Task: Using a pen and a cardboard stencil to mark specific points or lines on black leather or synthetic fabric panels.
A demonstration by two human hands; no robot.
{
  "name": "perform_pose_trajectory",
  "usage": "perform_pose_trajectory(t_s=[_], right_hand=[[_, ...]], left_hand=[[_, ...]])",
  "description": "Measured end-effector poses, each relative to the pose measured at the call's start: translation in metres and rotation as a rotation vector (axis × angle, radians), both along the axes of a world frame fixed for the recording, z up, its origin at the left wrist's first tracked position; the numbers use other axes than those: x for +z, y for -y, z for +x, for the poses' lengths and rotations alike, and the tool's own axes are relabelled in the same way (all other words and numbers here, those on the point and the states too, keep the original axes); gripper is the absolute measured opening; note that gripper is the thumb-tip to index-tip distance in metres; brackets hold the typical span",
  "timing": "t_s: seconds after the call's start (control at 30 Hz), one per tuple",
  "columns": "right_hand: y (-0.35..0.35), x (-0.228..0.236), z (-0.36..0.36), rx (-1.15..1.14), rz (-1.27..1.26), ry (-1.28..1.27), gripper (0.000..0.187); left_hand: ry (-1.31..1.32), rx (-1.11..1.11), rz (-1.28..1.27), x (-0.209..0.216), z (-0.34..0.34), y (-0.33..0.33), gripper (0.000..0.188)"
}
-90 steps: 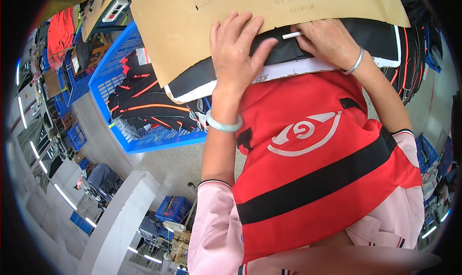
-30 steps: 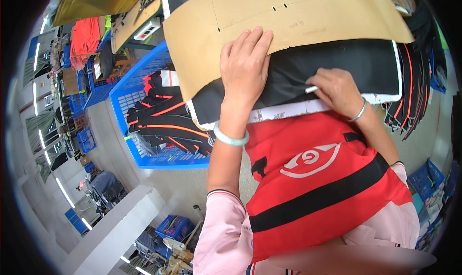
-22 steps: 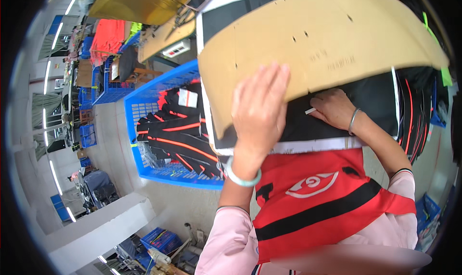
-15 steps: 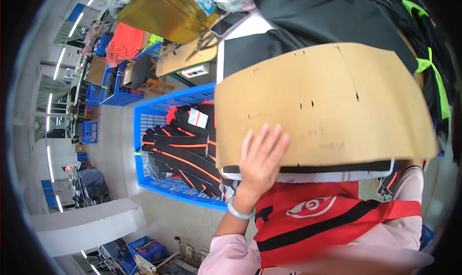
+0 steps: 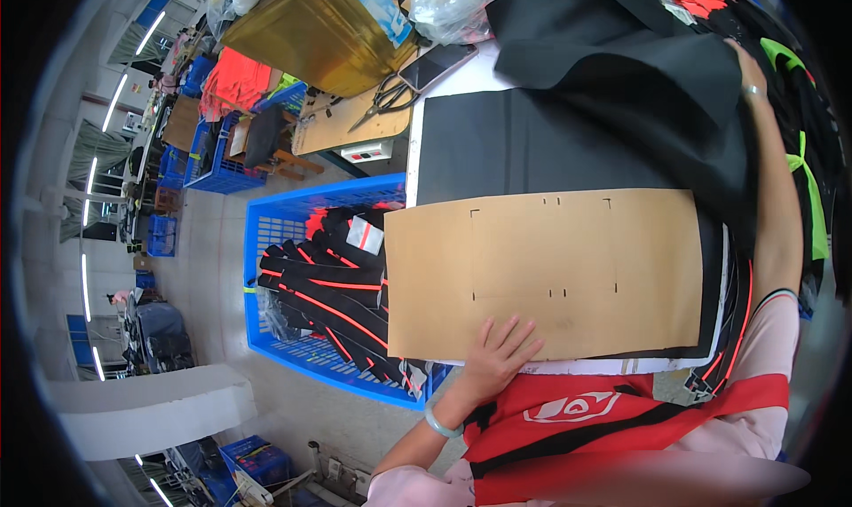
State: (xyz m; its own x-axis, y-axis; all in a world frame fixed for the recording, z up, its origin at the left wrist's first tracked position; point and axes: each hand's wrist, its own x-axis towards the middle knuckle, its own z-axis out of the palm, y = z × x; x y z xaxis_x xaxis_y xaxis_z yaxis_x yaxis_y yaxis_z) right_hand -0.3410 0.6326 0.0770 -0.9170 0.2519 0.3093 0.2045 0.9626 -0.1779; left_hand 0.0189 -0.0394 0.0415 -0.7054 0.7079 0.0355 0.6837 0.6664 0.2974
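Note:
A brown cardboard pattern piece (image 5: 541, 250) with small slots and corner marks lies flat at the near side of the table. My left hand (image 5: 501, 358) rests on its front edge, fingers stretched out. Beneath and beyond the card is smooth black fabric (image 5: 479, 143). Its far right part rises in loose folds. At the right edge of those folds, my right hand (image 5: 751, 74) grips the fabric with the arm reaching far forward; its fingertips are partly hidden.
A blue crate (image 5: 311, 365) of black garments with orange piping stands left of the table. Scissors (image 5: 386, 103), a phone (image 5: 437, 66), a gold-coloured tin (image 5: 311, 32) and clear plastic bags (image 5: 457, 6) lie toward the back. Black and neon-green garments (image 5: 812, 205) line the right side.
The card's raised right side has come down flat and the card sits nearer me. My right hand has gone from the card's near right corner to the far right fabric, which is now bunched up.

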Motion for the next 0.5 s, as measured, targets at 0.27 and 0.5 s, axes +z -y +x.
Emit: perform_pose_trajectory(t_s=[0.27,0.5], right_hand=[[-0.055,-0.095,0.038,0.182,-0.591,-0.552,0.045],[0.051,0.007,-0.010,-0.248,-1.219,-0.272,0.027]], left_hand=[[0.139,-0.102,0.204,-0.003,-0.010,-0.019,0.046],[0.123,-0.046,0.158,0.002,-0.015,-0.035,0.045]])
